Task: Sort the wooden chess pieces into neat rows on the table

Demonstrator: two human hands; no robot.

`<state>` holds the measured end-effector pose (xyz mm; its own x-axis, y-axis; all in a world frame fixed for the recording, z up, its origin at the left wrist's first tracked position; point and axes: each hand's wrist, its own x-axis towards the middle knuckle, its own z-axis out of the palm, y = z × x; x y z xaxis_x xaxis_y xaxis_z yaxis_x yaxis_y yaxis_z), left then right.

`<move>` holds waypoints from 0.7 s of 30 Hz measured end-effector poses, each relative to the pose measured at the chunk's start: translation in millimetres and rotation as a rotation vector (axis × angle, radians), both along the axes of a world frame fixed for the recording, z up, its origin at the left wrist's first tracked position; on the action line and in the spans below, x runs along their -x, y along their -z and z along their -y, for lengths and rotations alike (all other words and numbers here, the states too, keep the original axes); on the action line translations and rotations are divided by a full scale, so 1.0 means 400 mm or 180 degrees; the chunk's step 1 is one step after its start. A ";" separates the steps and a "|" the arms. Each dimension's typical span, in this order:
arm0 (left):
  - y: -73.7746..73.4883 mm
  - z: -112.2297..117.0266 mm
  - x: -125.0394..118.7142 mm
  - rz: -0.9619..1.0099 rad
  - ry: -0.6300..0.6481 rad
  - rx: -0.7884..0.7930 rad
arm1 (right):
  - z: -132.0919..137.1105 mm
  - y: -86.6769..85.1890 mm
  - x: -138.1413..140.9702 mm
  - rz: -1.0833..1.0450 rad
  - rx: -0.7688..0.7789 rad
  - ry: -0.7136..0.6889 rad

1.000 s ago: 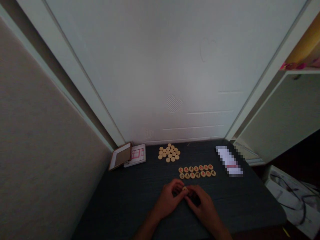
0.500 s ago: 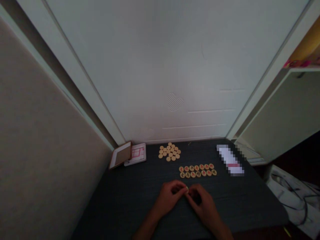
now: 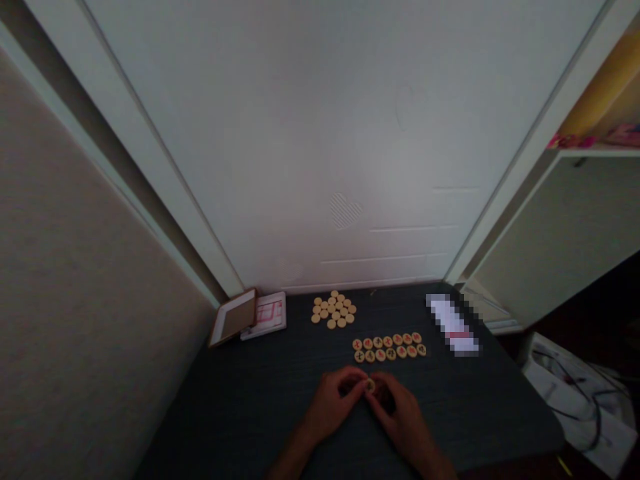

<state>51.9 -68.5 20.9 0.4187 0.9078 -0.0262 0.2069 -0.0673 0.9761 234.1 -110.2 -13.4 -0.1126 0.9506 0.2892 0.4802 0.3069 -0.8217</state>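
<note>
Between the fingertips of both my hands is a round Chinese chess piece, its face partly covered by fingers. My left hand pinches it from the left, and my right hand pinches it from the right. Just beyond the hands lie two neat rows of Chinese chess pieces, face up with red or dark characters. Farther back, a loose cluster of plain-looking wooden discs lies flat on the dark table.
At the back left, a brown-edged open box or lid leans over a white box with pink markings. A blurred-out white item lies at the right. Behind stands a white panel; cables hang beyond the table's right edge.
The chess piece has turned between my fingers, showing more of its face. The whole view has shifted slightly; the rows and the cluster look unchanged.
</note>
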 end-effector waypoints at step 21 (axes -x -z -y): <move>0.014 0.006 0.000 -0.0395 -0.0075 -0.0280 | 0.003 0.053 -0.288 0.1212 -0.0554 0.1294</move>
